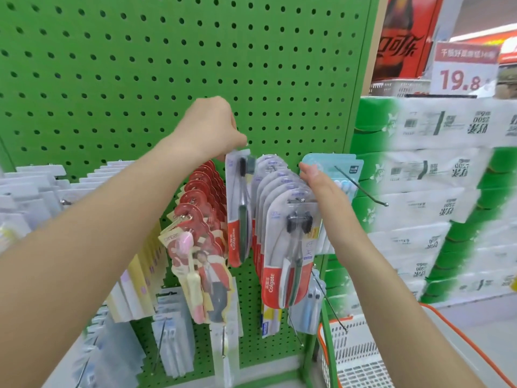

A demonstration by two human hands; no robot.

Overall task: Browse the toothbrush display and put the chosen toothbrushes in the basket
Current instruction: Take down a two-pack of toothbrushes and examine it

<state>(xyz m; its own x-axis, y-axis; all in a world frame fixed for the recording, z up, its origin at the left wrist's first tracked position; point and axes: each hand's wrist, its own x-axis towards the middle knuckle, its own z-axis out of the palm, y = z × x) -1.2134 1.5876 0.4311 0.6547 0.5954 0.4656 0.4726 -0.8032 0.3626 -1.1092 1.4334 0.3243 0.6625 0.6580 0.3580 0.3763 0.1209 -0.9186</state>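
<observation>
The left hand (pixel 212 127) pinches the top edge of a grey-and-red carded toothbrush pack (pixel 237 208), which hangs long axis vertical below it at the green pegboard (pixel 140 65). The right hand (pixel 321 186), fingers straight, rests against the neighbouring packs. The white orange-rimmed basket (pixel 355 357) sits lower right, nearer the right arm.

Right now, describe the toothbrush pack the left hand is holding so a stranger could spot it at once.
Start at the green pegboard and drop to its middle row of hooks. Between the red-topped packs and the stack of grey Colgate packs, the left hand pinches the top of one Colgate pack. It alone hangs apart from the stack, turned edge-on, showing a dark-bristled brush.
</observation>
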